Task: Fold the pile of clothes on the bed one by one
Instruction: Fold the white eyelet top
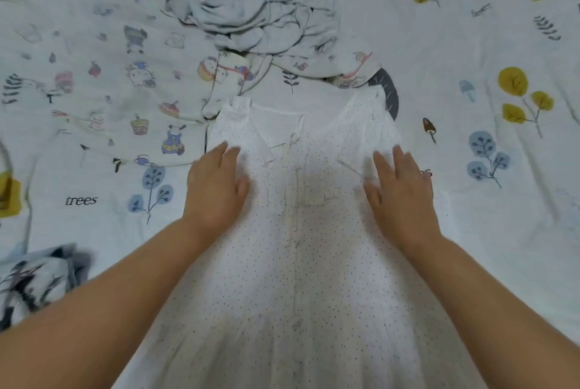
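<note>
A white dress with small dark dots [295, 263] lies spread flat on the bed, its neckline pointing away from me and its skirt running toward the bottom of the view. My left hand [216, 181] rests flat on the dress's left shoulder area, fingers straight. On the right shoulder area my right hand [401, 187] lies flat too, fingers spread, with a ring on one finger. Beyond the dress, a crumpled pale grey garment [260, 18] sits in a heap, and a cartoon-print garment [125, 90] lies spread at the left.
The bedsheet [502, 200] is white with printed trees, leaves and mushrooms. A rumpled piece of black-and-white patterned fabric [34, 278] lies at the lower left edge. A dark curved shape [389, 93] shows just past the dress's right shoulder.
</note>
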The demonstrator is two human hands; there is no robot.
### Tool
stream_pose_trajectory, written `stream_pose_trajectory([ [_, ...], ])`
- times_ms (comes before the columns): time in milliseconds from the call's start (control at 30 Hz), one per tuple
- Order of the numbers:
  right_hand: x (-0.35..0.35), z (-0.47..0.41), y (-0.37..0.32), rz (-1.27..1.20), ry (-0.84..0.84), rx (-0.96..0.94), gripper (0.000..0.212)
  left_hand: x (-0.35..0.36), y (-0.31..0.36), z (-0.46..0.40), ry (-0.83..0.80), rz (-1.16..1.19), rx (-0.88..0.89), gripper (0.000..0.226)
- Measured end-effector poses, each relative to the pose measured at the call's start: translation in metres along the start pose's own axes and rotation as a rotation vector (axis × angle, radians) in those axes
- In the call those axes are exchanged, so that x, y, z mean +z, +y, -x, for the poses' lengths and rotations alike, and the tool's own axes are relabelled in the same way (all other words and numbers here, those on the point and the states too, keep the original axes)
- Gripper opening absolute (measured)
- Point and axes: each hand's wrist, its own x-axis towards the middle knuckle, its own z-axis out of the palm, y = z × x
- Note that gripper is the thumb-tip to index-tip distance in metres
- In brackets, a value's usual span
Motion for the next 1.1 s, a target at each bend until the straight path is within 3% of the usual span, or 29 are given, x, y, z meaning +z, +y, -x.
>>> stream_pose_trajectory([
  [167,0.006,0.088,0.014,-0.074,-0.067,0.102,0.053,-0.007,-0.025,0.079,-0.119,0.004,-0.231,0.055],
  [300,0.015,0.140,0.026,-0.016,-0.140,0.313,0.058,-0.011,-0.038,0.124,-0.171,0.053,-0.451,0.052],
  [500,0.021,0.177,0.036,-0.112,-0.065,0.633,0.052,-0.016,-0.050,0.156,-0.212,0.133,-0.507,0.015],
  [633,0.017,0.179,0.044,-0.218,-0.040,0.727,0.034,-0.029,-0.050,0.166,-0.257,-0.031,-0.516,0.027],
  [767,-0.002,0.180,0.036,-0.222,0.046,0.648,0.036,-0.040,-0.040,0.172,-0.212,-0.104,-0.362,0.025],
  [900,-0.021,0.184,-0.002,-0.112,0.056,0.407,0.038,-0.043,-0.006,0.175,-0.184,-0.117,-0.220,0.012],
  [967,-0.022,0.186,-0.023,-0.060,-0.032,0.226,0.043,-0.038,0.012,0.175,-0.228,-0.098,-0.138,0.022],
  [1033,-0.015,0.187,-0.038,-0.088,-0.175,0.055,0.047,-0.032,0.027,0.176,-0.384,-0.039,-0.043,0.039],
  [1100,-0.006,0.187,-0.043,-0.203,-0.366,-0.011,0.046,-0.026,0.032,0.176,-0.530,0.022,-0.006,0.041],
])
